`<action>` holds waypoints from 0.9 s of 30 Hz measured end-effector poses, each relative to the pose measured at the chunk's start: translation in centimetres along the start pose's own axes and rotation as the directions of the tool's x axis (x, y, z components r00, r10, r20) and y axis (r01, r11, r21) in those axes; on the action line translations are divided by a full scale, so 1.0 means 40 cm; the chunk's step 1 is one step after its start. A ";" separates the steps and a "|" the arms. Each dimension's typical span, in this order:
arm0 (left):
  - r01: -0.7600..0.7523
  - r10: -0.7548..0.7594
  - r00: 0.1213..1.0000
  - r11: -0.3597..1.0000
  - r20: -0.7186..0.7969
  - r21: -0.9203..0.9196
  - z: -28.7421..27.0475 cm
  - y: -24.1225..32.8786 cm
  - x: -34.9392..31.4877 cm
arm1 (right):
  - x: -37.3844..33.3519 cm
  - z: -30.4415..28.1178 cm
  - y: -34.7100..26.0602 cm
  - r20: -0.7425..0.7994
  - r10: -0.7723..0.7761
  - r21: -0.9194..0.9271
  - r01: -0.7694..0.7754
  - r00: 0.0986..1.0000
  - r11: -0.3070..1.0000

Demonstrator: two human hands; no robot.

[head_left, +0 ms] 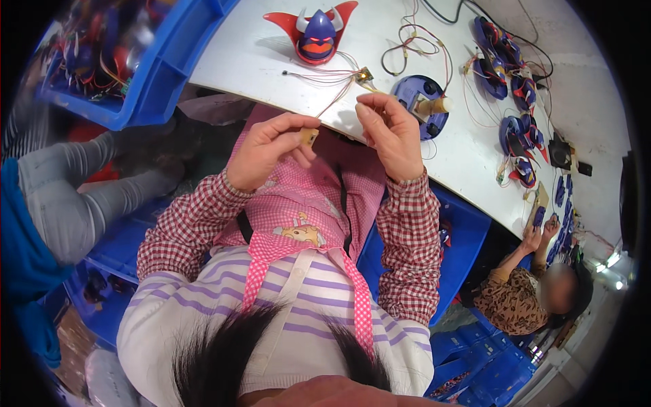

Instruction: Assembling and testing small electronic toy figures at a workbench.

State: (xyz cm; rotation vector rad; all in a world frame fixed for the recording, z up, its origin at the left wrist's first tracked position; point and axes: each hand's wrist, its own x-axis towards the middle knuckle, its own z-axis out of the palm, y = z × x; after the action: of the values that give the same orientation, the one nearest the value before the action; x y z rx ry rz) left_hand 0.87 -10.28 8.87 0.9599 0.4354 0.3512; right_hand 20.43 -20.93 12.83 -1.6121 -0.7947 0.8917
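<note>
My left hand [268, 150] pinches a small tan block [308, 138] between thumb and fingers, just off the table's front edge. A thin red wire [333, 102] runs from near those fingertips to a small circuit board [365, 74] on the table. My right hand [395, 136] is closed, thumb and forefinger together near the board; what it holds, if anything, I cannot make out. Beyond my hands stands a purple toy head [317, 35] with white horns and a red collar. To the right of the board lies a round purple base [422, 102] with a tan part on it.
Along the right of the white table [468, 166] lie several purple toy parts [523, 132] with wires. A blue crate [152, 88] of parts stands at the left, and another blue bin [468, 230] below the table. At the far right another person [519, 298] works.
</note>
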 end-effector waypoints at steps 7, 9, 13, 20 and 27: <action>-0.015 0.020 0.997 0.998 -0.070 0.064 0.026 -0.009 0.035 | -0.065 0.030 0.020 0.053 0.023 0.003 -0.023 0.998 1.000; -0.011 0.020 0.997 0.993 -0.076 0.121 0.030 -0.013 0.048 | -0.067 0.041 0.037 0.062 -0.094 -0.084 0.099 0.994 0.992; -0.029 0.048 0.996 0.975 -0.079 0.221 0.038 -0.023 0.074 | -0.059 0.057 0.062 0.040 -0.260 -0.195 0.262 0.965 0.945; -0.079 0.090 0.995 0.977 -0.045 0.199 0.046 -0.031 0.099 | -0.057 0.057 0.064 0.034 -0.370 -0.340 0.359 0.928 0.869; -0.110 0.120 0.992 0.966 -0.026 0.235 0.058 -0.031 0.107 | -0.057 0.059 0.067 -0.019 -0.459 -0.417 0.411 0.888 0.811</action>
State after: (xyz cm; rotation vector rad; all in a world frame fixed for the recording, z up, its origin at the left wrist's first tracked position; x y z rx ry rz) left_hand 5.83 -10.57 8.14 1.2120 0.4656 0.4320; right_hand 17.39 -22.31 10.20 -1.7087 -1.2634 0.3026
